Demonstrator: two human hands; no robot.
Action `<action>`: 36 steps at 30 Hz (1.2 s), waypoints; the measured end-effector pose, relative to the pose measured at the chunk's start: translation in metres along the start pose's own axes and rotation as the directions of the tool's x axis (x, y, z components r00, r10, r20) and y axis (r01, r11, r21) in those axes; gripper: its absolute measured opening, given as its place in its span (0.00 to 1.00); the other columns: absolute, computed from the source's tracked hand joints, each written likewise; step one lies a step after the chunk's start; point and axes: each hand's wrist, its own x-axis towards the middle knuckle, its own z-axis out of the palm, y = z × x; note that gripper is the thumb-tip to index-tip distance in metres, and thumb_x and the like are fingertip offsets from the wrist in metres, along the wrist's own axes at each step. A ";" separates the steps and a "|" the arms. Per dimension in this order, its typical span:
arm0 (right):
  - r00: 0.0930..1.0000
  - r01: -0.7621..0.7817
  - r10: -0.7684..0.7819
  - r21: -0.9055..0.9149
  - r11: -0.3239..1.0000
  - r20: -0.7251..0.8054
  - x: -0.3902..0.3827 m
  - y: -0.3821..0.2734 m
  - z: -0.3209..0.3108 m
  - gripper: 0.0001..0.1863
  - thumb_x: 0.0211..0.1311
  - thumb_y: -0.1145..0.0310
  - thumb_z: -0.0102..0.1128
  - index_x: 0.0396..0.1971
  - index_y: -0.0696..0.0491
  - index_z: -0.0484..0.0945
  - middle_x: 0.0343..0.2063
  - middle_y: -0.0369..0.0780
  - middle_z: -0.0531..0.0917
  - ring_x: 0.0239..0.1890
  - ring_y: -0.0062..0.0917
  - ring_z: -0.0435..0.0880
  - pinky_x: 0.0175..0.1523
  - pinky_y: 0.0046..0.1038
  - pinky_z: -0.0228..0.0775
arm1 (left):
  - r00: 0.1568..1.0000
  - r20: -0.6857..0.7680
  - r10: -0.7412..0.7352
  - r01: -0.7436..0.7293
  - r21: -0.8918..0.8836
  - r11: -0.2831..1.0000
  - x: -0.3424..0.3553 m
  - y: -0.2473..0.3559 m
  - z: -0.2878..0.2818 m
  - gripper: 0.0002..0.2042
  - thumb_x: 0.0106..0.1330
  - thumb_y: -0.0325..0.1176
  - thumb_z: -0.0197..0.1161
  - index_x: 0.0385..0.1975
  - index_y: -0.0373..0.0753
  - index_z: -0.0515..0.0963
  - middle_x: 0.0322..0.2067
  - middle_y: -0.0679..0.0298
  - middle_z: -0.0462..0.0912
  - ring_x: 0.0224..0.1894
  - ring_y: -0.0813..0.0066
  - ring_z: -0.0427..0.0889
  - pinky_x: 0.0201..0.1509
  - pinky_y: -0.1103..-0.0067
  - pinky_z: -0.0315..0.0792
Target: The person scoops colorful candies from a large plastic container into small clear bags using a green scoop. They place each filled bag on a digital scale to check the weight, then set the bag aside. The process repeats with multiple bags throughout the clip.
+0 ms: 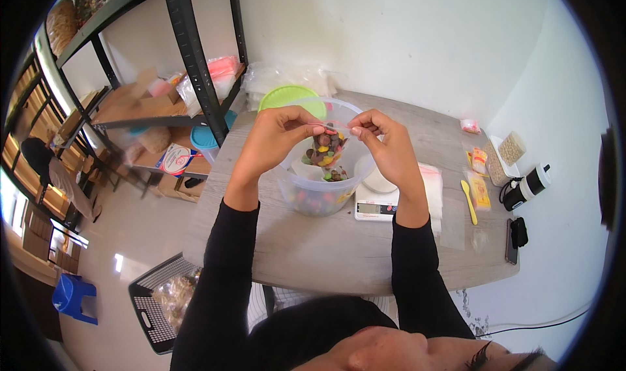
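Between my two hands hangs a small clear plastic bag (324,152) with brown, yellow, red and green sweets in it. My left hand (279,135) pinches the bag's top edge at its left end, thumb against fingers. At the right end, my right hand (385,142) pinches the same edge. A reddish strip runs along the top between them. The bag is over the mouth of a translucent plastic tub (306,198), where more coloured sweets show through the wall. Beside the tub, partly behind my right hand, is a white kitchen scale (375,212) with a round pale dish (380,182) on it.
Flat plastic bags (432,191) lie right of the scale, near a yellow spoon (469,202), a black flask (528,187) and a phone (511,244). A green lid (293,97) is behind the tub. Black shelving (192,51) and a floor crate (147,319) stand left; another person (55,169) is beyond.
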 end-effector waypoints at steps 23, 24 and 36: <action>1.000 0.023 -0.021 0.092 0.995 -0.014 -0.002 -0.007 -0.002 0.08 0.66 0.71 0.68 0.40 0.59 0.86 0.34 0.36 0.87 0.37 0.17 0.81 0.47 0.23 0.73 | 0.999 0.008 -0.041 0.038 0.215 0.976 -0.006 0.011 0.005 0.15 0.53 0.26 0.81 0.37 0.29 0.84 0.34 0.59 0.89 0.41 0.79 0.86 0.42 0.79 0.80; 1.000 0.025 -0.024 0.084 0.996 -0.014 -0.002 -0.006 -0.002 0.08 0.66 0.71 0.68 0.40 0.59 0.86 0.34 0.36 0.87 0.37 0.17 0.81 0.47 0.23 0.73 | 0.998 0.012 -0.063 0.059 0.177 0.982 -0.006 0.011 0.005 0.15 0.53 0.26 0.81 0.38 0.29 0.84 0.35 0.60 0.89 0.41 0.78 0.86 0.43 0.79 0.80; 0.991 -0.034 0.065 -0.251 0.967 0.113 -0.006 0.001 -0.010 0.06 0.64 0.72 0.68 0.37 0.58 0.86 0.32 0.39 0.86 0.36 0.25 0.81 0.45 0.28 0.72 | 0.998 -0.002 0.069 -0.064 0.344 0.937 -0.006 0.011 -0.006 0.27 0.56 0.36 0.80 0.55 0.33 0.82 0.53 0.55 0.86 0.58 0.64 0.84 0.66 0.70 0.74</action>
